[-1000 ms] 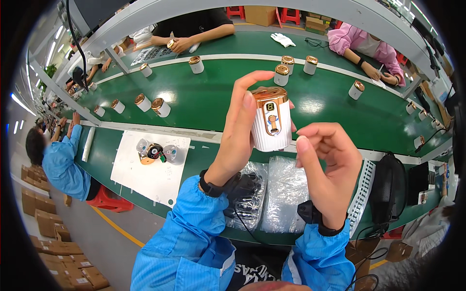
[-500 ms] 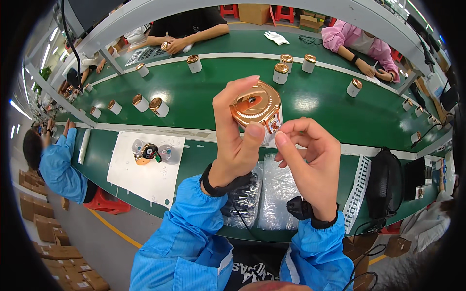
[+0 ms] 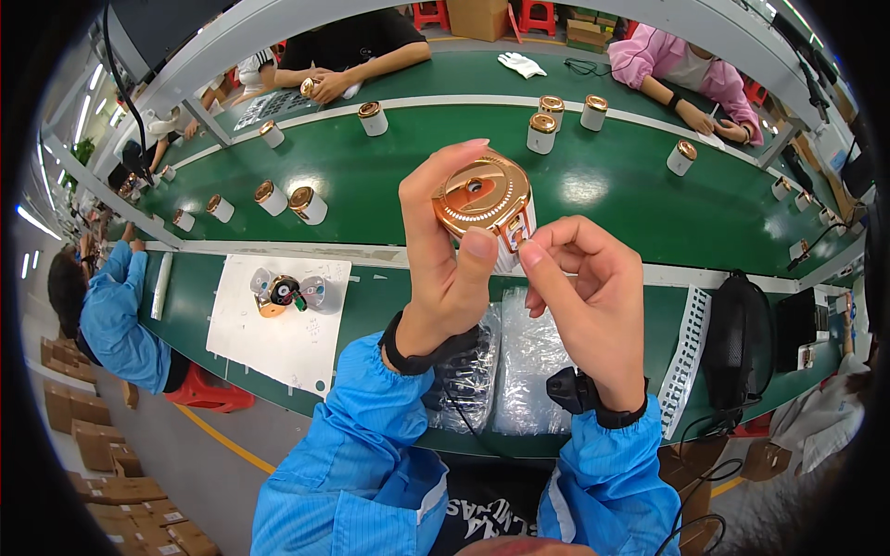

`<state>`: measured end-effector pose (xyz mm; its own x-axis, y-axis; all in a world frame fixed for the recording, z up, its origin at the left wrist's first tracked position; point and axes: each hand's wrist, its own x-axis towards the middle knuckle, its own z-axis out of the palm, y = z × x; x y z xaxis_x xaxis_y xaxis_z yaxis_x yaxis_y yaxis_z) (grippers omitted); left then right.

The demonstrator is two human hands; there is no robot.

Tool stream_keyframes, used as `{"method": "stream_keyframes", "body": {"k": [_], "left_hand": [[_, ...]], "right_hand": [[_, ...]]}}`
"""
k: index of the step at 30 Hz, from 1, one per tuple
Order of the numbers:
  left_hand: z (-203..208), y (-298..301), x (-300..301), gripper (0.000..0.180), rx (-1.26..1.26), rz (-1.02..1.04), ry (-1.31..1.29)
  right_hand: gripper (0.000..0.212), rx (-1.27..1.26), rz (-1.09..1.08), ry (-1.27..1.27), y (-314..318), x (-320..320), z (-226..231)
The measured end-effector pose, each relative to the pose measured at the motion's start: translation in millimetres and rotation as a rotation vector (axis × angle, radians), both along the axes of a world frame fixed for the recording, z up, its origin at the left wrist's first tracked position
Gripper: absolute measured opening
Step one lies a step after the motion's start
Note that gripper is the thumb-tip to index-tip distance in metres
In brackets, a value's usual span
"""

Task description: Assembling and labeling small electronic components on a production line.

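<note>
My left hand [image 3: 436,264] is closed around a small white device with a shiny rose-gold cap [image 3: 484,196], fingers behind it and thumb on its near side. The cap has a ridged ring and a small hole on top, and it tilts toward me. On the device's right side is a small cut-out or coloured label; I cannot tell which. There my right hand [image 3: 593,296] pinches thumb and forefinger together, touching or almost touching that spot. Whatever the pinch holds, if anything, is too small to make out. Black bands circle both my wrists.
Similar gold-capped devices [image 3: 308,206] stand along the green belt [image 3: 371,176] beyond my hands. On the bench lie a white sheet [image 3: 269,347] bearing loose parts, clear plastic bags [image 3: 528,371], a sticker strip [image 3: 686,361] and a black mesh bag [image 3: 737,343]. Co-workers sit across and at left.
Both hands and the device have shifted slightly left in the picture, and the background has shifted a little too. The left grip and the right pinch stay the same.
</note>
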<state>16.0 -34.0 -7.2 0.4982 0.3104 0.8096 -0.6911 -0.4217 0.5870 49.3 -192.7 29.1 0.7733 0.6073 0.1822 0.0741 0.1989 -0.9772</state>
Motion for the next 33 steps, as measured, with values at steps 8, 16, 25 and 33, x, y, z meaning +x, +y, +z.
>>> {"method": "stream_keyframes", "body": {"k": [8,16,25,33], "left_hand": [[11,4,-2,0.061,-0.237,-0.178,0.187],[18,6,-4,0.057,-0.464,-0.437,0.402],[6,3,3,0.045,-0.344,-0.455,0.422],[-24,6,16,0.061,-0.082,-0.409,0.582]], "right_hand": [[0.016,-0.24,0.162,-0.115,-12,10,5],[0.015,-0.166,-0.128,-0.439,-16,6,9],[0.063,-0.028,-0.069,-0.551,5,41,-19],[0.066,-0.263,0.23,-0.426,-23,63,-33]]}}
